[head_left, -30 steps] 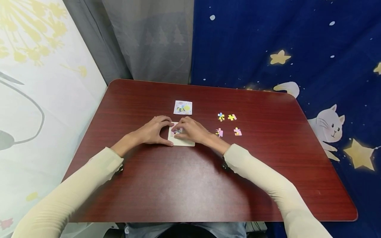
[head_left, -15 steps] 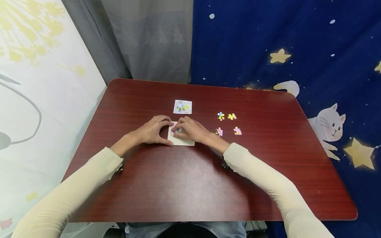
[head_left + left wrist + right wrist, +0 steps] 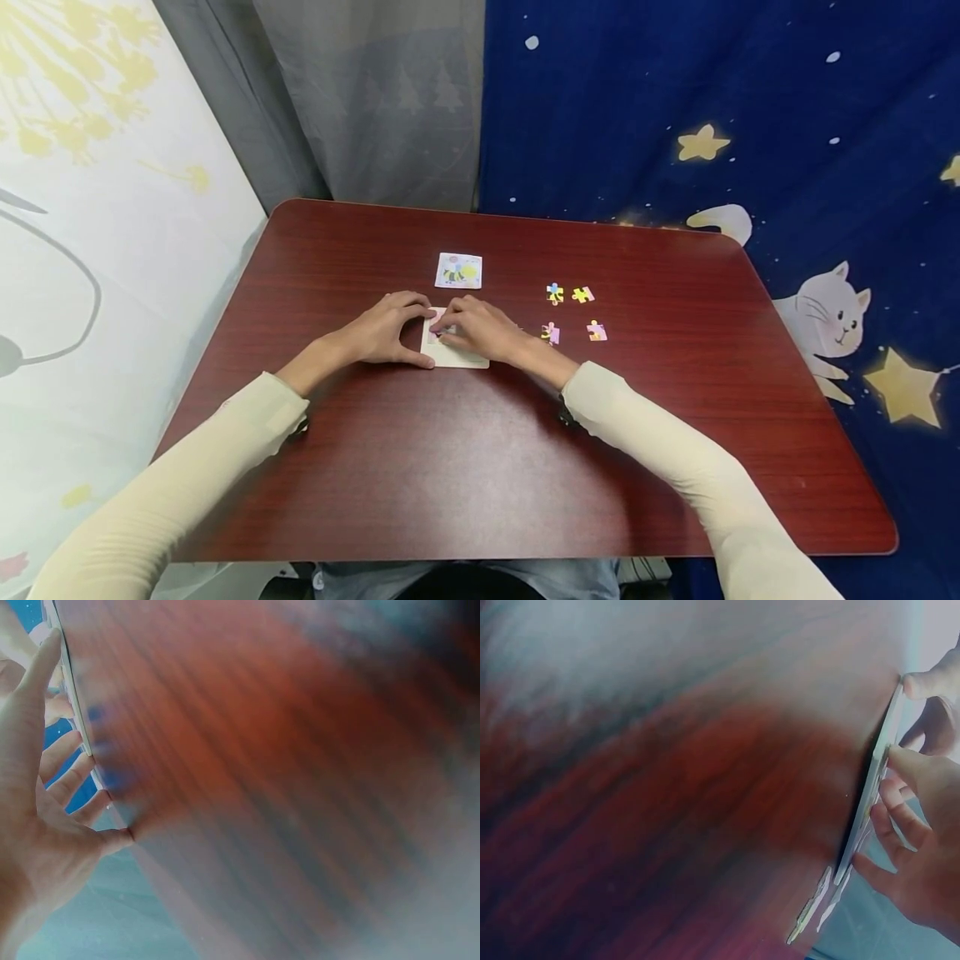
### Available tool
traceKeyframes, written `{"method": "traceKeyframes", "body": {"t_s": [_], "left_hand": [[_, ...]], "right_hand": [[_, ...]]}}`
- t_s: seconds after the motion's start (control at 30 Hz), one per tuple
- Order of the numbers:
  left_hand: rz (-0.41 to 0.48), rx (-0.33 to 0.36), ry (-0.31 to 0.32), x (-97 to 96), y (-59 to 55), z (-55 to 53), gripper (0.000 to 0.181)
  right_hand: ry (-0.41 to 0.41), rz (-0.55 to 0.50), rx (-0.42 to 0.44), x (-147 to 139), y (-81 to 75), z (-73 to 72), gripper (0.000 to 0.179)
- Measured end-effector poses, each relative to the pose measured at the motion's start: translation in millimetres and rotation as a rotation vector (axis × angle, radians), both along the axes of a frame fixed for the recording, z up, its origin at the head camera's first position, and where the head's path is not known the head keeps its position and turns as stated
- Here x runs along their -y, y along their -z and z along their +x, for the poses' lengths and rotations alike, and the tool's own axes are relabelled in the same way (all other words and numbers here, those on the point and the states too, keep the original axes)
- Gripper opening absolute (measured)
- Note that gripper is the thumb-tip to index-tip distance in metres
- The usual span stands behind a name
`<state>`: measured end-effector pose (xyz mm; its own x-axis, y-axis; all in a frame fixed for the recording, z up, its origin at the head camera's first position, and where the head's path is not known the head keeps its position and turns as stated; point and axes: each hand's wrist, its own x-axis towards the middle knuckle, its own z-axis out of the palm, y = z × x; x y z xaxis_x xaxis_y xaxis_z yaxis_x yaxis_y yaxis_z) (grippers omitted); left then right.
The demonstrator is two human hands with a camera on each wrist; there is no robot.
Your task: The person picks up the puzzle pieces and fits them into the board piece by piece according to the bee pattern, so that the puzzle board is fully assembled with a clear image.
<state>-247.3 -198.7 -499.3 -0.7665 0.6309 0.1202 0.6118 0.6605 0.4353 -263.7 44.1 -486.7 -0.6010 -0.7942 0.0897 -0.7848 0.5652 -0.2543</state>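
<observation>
A cream puzzle board (image 3: 452,359) lies on the table in front of the person, with some pink printed pieces visible in its upper left part. The left hand (image 3: 382,329) steadies the board from the left, thumb at its near left corner and forefinger at the far left one. Over the board is the right hand (image 3: 485,327), its thumb and forefinger at a small pink and dark jigsaw piece (image 3: 437,336), mostly hidden by the fingers. In the right wrist view, the right hand's fingers touch the face of the board (image 3: 870,780), and the left thumb is at its far end.
Several loose jigsaw pieces lie to the right, among them a blue-and-yellow one (image 3: 555,293), a yellow one (image 3: 582,294) and a pink one (image 3: 597,331). A picture card (image 3: 459,271) with a bee lies behind the board. Curtains (image 3: 600,125) hang past the table's far edge.
The right fingers shift very slightly over the jigsaw piece. The left hand, board and loose pieces keep their places; the whole view drifts a little.
</observation>
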Motion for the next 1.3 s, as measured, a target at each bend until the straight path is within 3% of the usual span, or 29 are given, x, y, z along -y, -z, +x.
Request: {"method": "traceKeyframes", "body": {"t_s": [0.6,0.87,1.07,1.3], "left_hand": [[-0.005,0.008,0.008,-5.4,-5.2,-1.2,0.093],[-0.017,0.041,-0.014,-4.3,-5.0,1.8,0.093],[-0.018,0.027,-0.022,-1.4,-4.5,3.5,0.093],[-0.019,0.053,-0.028,-1.9,-6.5,5.0,0.093]], "right_hand": [[-0.004,-0.077,0.056,-16.1,-8.2,-8.0,0.024],[0.030,-0.059,0.069,-29.9,-9.5,-10.5,0.025],[0.031,-0.081,0.072,-42.4,-11.9,-12.6,0.025],[0.089,-0.085,0.108,-59.1,-13.6,-17.9,0.025]]}}
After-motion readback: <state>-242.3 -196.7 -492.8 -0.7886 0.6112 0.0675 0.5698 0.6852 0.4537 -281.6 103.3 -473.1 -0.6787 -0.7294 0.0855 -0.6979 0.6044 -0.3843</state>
